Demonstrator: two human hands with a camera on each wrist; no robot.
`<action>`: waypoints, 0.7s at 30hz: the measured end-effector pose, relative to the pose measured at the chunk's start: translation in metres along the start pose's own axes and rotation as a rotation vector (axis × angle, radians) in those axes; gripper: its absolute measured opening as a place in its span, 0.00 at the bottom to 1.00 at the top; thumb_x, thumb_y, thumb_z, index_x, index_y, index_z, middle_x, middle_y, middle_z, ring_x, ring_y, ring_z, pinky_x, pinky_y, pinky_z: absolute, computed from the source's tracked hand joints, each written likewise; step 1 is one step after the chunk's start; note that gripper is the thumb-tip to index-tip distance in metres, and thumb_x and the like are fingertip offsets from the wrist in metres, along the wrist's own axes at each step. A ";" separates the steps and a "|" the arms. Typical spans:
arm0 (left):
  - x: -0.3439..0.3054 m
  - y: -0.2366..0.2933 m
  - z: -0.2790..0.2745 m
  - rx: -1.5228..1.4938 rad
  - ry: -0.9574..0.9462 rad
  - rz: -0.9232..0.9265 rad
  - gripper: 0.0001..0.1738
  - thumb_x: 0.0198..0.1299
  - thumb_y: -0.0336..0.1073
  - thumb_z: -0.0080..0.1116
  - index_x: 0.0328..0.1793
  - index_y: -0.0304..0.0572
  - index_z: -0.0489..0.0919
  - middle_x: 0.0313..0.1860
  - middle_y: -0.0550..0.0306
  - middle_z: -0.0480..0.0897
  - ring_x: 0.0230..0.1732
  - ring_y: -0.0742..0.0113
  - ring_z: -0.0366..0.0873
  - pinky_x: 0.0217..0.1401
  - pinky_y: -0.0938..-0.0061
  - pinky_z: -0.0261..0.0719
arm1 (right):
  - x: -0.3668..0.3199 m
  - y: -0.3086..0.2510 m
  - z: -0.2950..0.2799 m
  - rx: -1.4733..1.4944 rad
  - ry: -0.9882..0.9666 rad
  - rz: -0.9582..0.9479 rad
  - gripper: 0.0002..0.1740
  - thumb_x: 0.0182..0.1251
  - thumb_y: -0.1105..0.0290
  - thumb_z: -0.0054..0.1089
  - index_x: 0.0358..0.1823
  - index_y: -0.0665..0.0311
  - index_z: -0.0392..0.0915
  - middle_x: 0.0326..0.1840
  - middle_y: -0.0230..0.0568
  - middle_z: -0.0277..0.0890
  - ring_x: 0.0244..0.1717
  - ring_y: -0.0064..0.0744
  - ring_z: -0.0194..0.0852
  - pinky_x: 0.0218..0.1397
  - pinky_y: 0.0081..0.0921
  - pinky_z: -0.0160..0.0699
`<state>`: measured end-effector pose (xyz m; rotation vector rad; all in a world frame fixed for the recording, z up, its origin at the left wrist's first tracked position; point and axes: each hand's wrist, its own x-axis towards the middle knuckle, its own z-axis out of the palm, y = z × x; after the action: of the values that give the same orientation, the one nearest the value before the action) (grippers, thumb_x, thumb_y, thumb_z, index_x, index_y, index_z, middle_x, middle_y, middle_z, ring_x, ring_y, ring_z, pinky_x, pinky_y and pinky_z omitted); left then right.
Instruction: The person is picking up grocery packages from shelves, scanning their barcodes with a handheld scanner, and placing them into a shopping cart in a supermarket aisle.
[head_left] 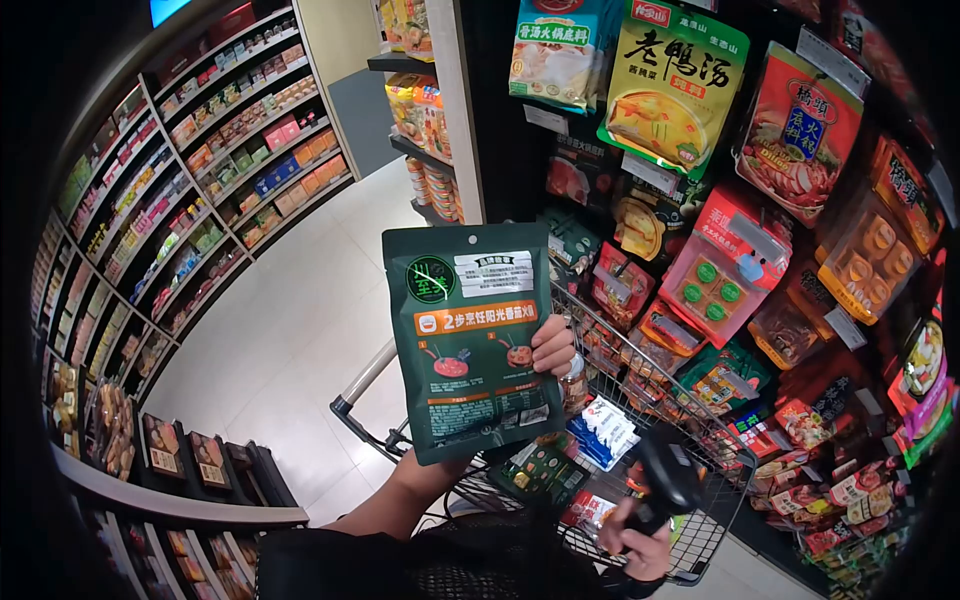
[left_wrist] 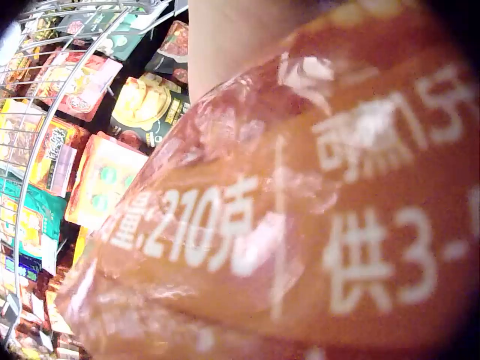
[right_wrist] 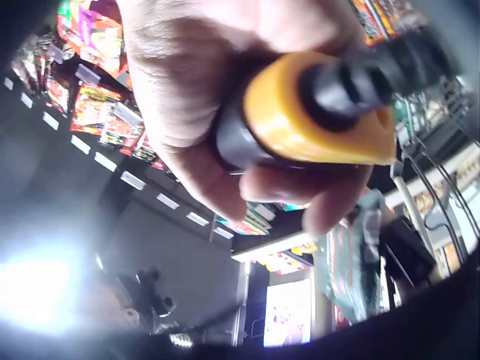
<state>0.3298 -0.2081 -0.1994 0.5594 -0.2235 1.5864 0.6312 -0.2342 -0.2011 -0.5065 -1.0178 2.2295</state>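
In the head view my left hand (head_left: 553, 346) holds up a dark green pouch (head_left: 470, 390), back side facing me, its fingers curled over the right edge. The pouch's orange and red front (left_wrist: 225, 225) fills most of the left wrist view. My right hand (head_left: 640, 540), lower right of the pouch, grips a black handheld device (head_left: 668, 475). Up close in the right wrist view, the fingers of the right hand (right_wrist: 180, 97) wrap round its handle, which has a yellow end (right_wrist: 285, 105) with a black cable.
A wire shopping cart (head_left: 720, 475) stands below, holding a blue and white pack (head_left: 603, 432) and other packets. Hanging seasoning pouches (head_left: 675, 85) line the rack at right. Curved product shelves (head_left: 190, 170) stand at left beyond pale floor (head_left: 290, 310).
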 end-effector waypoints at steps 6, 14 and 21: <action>-0.005 0.002 -0.005 0.051 0.026 0.014 0.12 0.64 0.39 0.48 0.29 0.45 0.65 0.22 0.66 0.66 0.27 0.77 0.64 0.33 0.85 0.62 | 0.012 0.016 0.009 -0.105 -0.343 0.306 0.24 0.54 0.79 0.56 0.54 0.72 0.63 0.26 0.36 0.66 0.20 0.21 0.67 0.32 0.23 0.74; -0.013 0.008 -0.007 0.112 0.048 0.016 0.13 0.64 0.42 0.49 0.29 0.45 0.66 0.21 0.67 0.65 0.26 0.76 0.64 0.30 0.84 0.61 | 0.029 0.014 0.022 -0.097 -0.351 0.351 0.29 0.55 0.79 0.59 0.59 0.68 0.59 0.26 0.35 0.67 0.20 0.19 0.67 0.31 0.22 0.74; -0.027 0.027 -0.005 0.693 0.964 0.128 0.24 0.66 0.58 0.42 0.41 0.44 0.74 0.31 0.63 0.77 0.33 0.71 0.75 0.38 0.82 0.73 | 0.045 0.071 -0.089 -1.260 0.119 -0.059 0.37 0.49 0.63 0.69 0.59 0.63 0.61 0.35 0.53 0.77 0.30 0.48 0.80 0.36 0.34 0.78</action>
<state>0.3023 -0.2329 -0.2113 0.2356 1.0598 1.8741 0.6216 -0.1927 -0.3157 -1.0602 -2.2460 1.2253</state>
